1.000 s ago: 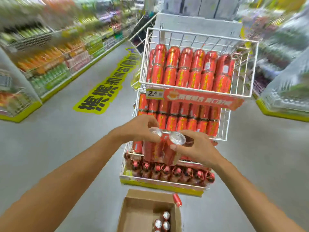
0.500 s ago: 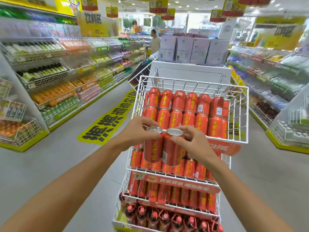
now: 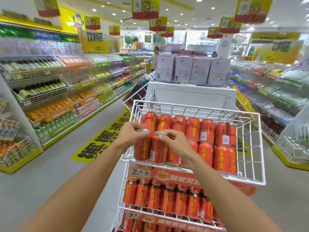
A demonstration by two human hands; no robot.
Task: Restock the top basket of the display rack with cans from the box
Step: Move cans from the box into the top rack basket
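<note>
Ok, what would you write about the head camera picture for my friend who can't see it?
The left hand and right hand each pinch a red can by its top, side by side at the front left of a white wire basket lined with stocked cans. More cans sit lower down, in a bright shop aisle.

The top basket (image 3: pixel 248 156) is open above at frame centre; cans (image 3: pixel 207 131) fill its middle and far side; a bare strip runs along its right wall; a white cabinet (image 3: pixel 190 97) blocks behind; open floor (image 3: pixel 50 173) lies left.
</note>
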